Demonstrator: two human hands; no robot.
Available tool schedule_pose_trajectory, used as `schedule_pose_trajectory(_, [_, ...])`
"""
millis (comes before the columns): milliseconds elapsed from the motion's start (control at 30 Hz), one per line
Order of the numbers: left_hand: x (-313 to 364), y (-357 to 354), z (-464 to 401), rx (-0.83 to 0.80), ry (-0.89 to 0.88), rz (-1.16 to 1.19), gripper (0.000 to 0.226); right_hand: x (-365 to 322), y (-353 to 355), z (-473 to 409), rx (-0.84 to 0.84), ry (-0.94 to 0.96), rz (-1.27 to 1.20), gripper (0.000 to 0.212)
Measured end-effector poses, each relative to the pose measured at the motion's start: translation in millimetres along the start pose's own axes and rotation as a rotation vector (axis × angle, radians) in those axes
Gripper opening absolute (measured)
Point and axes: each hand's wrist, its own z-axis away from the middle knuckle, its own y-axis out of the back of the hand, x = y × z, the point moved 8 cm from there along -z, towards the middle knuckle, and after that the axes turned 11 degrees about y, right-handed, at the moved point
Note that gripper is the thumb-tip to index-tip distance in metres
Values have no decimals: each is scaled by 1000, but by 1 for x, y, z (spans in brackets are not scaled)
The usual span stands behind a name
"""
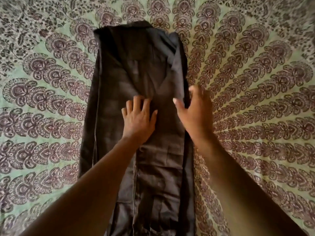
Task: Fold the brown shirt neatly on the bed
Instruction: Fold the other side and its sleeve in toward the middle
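The brown shirt (pixel 136 74) lies lengthwise on the bed, folded into a long narrow strip with its sides turned in over the middle. Its collar end points away from me and its lower end runs out of the frame at the bottom. My left hand (pixel 139 117) presses flat on the middle of the shirt, fingers spread. My right hand (pixel 194 109) is at the shirt's right edge, blurred, with its thumb over the folded side panel and its fingers on the far side of that edge.
A green bedsheet (pixel 255 82) with a dark fan-shaped paisley print covers the whole bed around the shirt. No other objects lie on it.
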Motion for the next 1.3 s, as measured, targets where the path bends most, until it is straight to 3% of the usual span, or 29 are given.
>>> schedule_pose_trajectory(67, [-4,-5,5,64,-23,-35,49,-7,-3,-47,87,25,17,63])
schedule_pose_trajectory(200, [-3,-8,4,94,-64,-46,49,-15,-17,-124,61,1,70,74])
schedule_pose_trajectory(367, [-1,-9,4,117,-79,-38,50,-23,-20,-168,64,-28,91,41])
schedule_pose_trajectory(467, [-2,-9,3,110,-72,-35,49,-7,-20,-180,97,-136,-75,27])
schedule_pose_trajectory(667, [-4,-9,1,89,-41,-57,49,44,-22,-177,11,-544,-436,37])
schedule_pose_trajectory(1000, [-5,-12,1,102,-36,-68,48,54,-29,-182,119,-486,-822,9])
schedule_pose_trajectory(1167, [-4,-12,1,116,-52,-74,47,35,-47,-179,-63,-527,-1030,34])
schedule_pose_trajectory(1300, [-4,-13,0,104,-49,-70,47,25,-66,-171,-324,-573,-835,35])
